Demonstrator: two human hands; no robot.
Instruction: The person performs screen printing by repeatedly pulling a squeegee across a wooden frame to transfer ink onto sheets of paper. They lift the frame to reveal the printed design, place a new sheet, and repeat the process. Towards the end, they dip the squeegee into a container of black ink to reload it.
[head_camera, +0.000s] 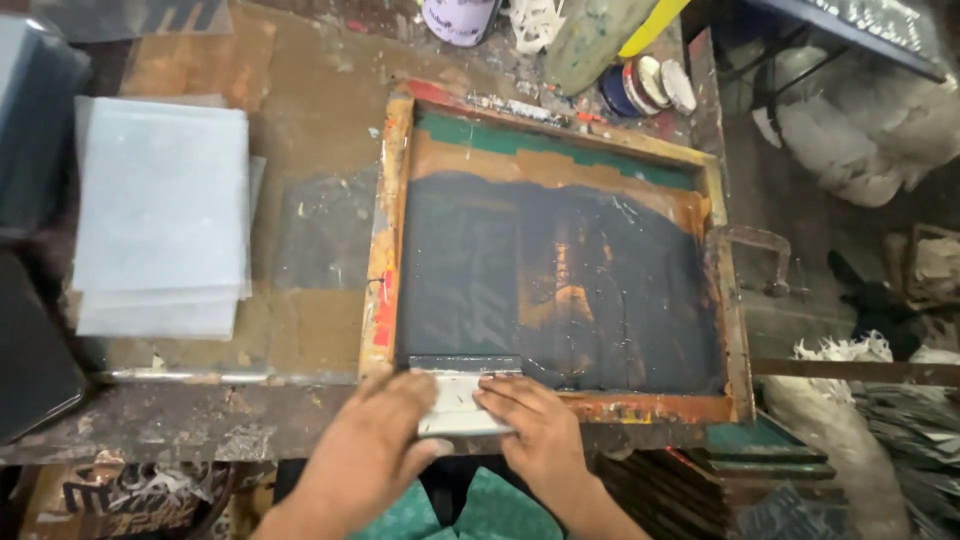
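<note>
— Two hands on what?
— Left hand (375, 440) and right hand (535, 425) curl their fingers onto a pale squeegee (462, 395) at the near edge of the ink-dark screen frame (388, 240).
— And the bench?
— Stained, scuffed worktable (300, 90); clear sheets (160, 215) stacked left, tape rolls (645, 85) far, rags on the floor right.

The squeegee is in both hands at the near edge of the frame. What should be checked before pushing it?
1. Both hands on squeegee: left hand, right hand: ok.
2. Blade at near edge of screen frame: ok.
3. Dark ink spread over mesh: ok.
4. Clamp at frame's right side tight: cannot tell.
5. Sheet under screen: cannot tell.
6. Stack of sheets clear of frame: ok.
</note>
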